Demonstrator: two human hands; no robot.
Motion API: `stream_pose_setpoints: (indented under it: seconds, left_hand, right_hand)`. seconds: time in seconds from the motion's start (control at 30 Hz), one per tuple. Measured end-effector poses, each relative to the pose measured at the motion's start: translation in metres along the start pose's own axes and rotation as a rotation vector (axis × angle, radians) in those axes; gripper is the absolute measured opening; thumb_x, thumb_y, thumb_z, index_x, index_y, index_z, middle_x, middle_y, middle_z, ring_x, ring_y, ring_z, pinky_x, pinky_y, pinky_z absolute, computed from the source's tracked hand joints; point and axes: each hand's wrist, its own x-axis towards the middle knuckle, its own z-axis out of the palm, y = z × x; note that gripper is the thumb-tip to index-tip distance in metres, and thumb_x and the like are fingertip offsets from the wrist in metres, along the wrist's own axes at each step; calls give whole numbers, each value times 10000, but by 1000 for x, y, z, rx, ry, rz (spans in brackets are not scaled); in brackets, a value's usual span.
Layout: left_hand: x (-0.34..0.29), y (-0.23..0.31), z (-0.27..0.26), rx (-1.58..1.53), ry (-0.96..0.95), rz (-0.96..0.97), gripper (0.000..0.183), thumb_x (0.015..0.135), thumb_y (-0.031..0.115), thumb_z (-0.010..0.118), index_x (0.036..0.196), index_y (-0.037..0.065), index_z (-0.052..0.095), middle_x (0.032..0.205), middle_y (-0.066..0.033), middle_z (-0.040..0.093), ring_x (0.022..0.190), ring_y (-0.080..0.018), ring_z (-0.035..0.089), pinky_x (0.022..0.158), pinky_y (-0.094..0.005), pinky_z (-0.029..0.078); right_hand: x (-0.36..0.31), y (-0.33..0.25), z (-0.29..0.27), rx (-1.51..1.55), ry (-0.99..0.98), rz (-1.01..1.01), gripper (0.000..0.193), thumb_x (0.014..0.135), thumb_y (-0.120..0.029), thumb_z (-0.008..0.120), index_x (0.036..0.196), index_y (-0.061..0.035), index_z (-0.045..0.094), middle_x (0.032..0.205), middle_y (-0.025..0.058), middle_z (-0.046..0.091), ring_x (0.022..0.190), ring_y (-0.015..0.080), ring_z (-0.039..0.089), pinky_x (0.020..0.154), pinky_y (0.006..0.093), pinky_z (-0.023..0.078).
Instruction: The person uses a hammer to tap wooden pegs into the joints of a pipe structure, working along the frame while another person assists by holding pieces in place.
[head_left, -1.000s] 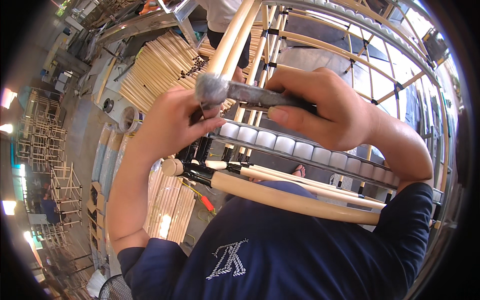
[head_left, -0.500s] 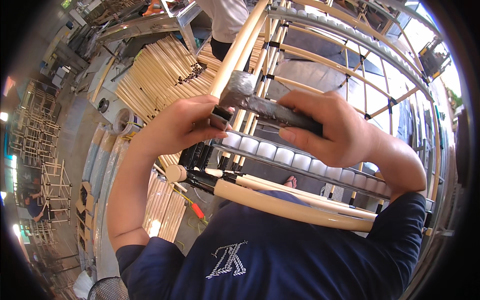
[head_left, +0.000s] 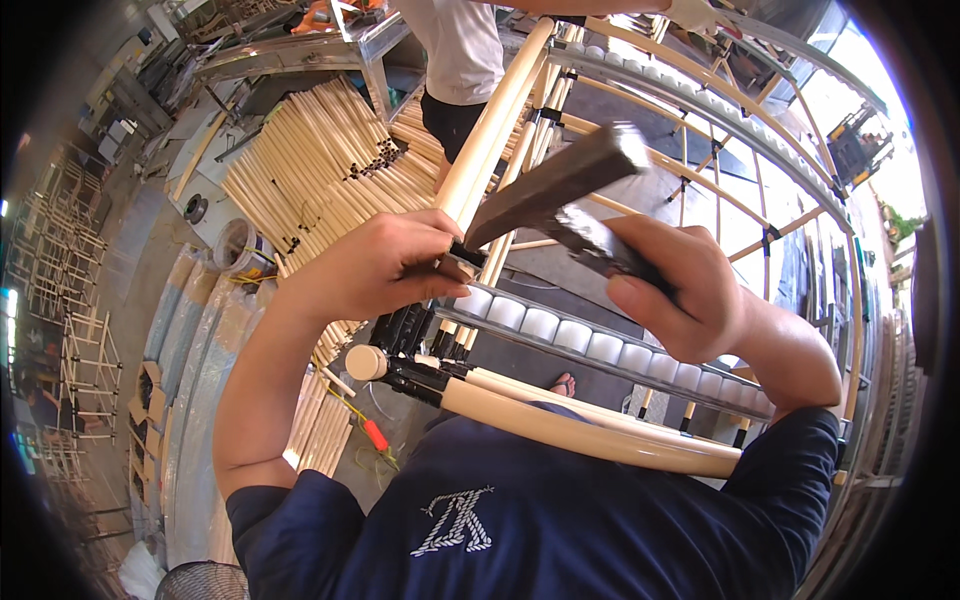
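Note:
My right hand [head_left: 695, 290] is closed round the handle of a worn metal hammer [head_left: 570, 180]. The hammer's head slants, with its thin end down by my left fingers and its square face up to the right. Pinched in my left hand [head_left: 385, 262] is a short dark metal piece with folded edges [head_left: 467, 257]. The hammer's thin end looks to be touching that piece or very near it. Below both hands runs a metal roller track [head_left: 590, 352] with white rollers [head_left: 540, 325]. Nearest my body lies a thick cream pipe [head_left: 590, 432], its black joint [head_left: 412, 380] to the left.
A rack of cream pipes with black joints [head_left: 771, 235] spreads ahead and right. Another person [head_left: 460, 60] stands beyond it, an arm reaching over the top. Piled pipes [head_left: 300, 165], a bucket [head_left: 238, 247] and plastic-wrapped bundles [head_left: 190, 350] lie left. An orange-red connector [head_left: 375, 434] hangs on a cable.
The hammer's head has turned, its thin end now at the metal piece in my left hand. My right hand has shifted slightly right and down. The other person's arm and gloved hand have come into view.

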Motion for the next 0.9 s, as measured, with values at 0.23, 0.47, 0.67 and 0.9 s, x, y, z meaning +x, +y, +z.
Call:
stream_pose_setpoints:
  seconds: [0.23,0.47,0.67,0.9]
  left_hand:
    - [0,-3,0,21,-22,-6,184,811,105,820,949,38,718,980,-95,701,930,-277,688,821,-366,543]
    - [0,-3,1,32,-2,39,190,811,105,815,965,38,727,963,-90,706,912,-277,685,802,-374,548]
    - [-1,-4,1,39,11,53,194,804,106,818,959,33,727,957,-88,708,899,-281,685,791,-373,550]
    - [-1,-4,2,17,30,61,191,788,88,825,949,39,735,950,-89,703,876,-278,687,773,-370,552]
  right_hand:
    - [-9,3,16,-83,1,-83,399,957,-130,641,1269,103,557,734,134,642,588,239,648,559,345,490]
    - [-22,4,9,47,107,-68,508,958,-232,654,1293,128,533,777,117,656,613,189,654,606,285,511]
    - [-21,2,2,21,81,-73,470,977,-204,607,1301,128,529,793,135,665,601,195,651,583,306,510]
    - [-10,6,12,-34,32,-61,418,950,-138,630,1271,117,546,769,140,651,556,236,619,549,320,485]
